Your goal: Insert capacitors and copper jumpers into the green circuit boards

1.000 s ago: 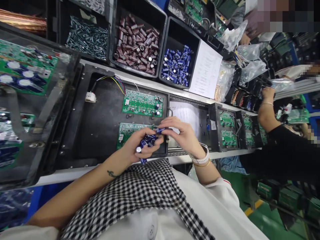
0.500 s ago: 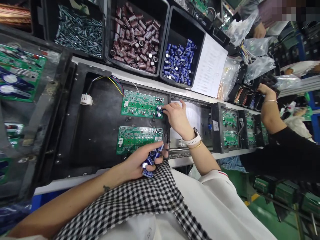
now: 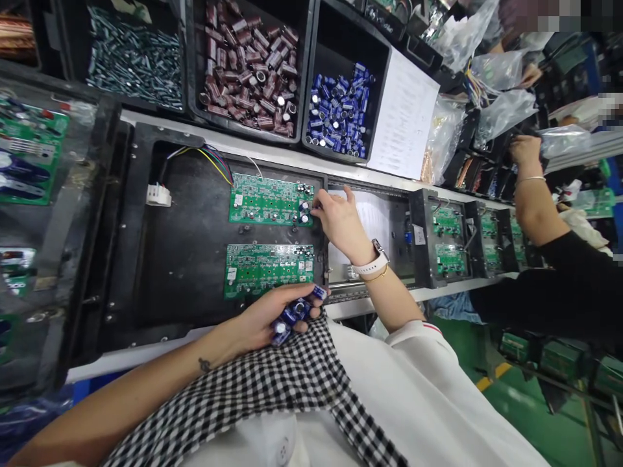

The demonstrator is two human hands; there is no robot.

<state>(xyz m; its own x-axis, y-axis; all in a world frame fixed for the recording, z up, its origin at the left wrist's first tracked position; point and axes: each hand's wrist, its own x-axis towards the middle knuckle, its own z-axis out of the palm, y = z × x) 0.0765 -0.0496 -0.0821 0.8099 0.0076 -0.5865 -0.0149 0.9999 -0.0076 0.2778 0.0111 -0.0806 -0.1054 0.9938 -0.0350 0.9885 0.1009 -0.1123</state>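
My left hand is closed around several blue capacitors, held just below the lower green circuit board. At the right edge of the upper green circuit board, my right hand has its fingertips pinched together. Whatever they may hold is hidden. Just left of those fingertips, two dark capacitors with silvery tops stand on the upper board. Both boards lie one above the other in a black tray.
Behind the tray stand black bins with brown capacitors, blue capacitors and small metal parts. A printed sheet lies beside them. More trayed boards sit to the right, where a co-worker's arm reaches over parts.
My right fingertips have drawn slightly right, off the two capacitors on the upper board. In my left hand the blue capacitors have shifted, one now jutting at the fingertips. The whole view has moved slightly.
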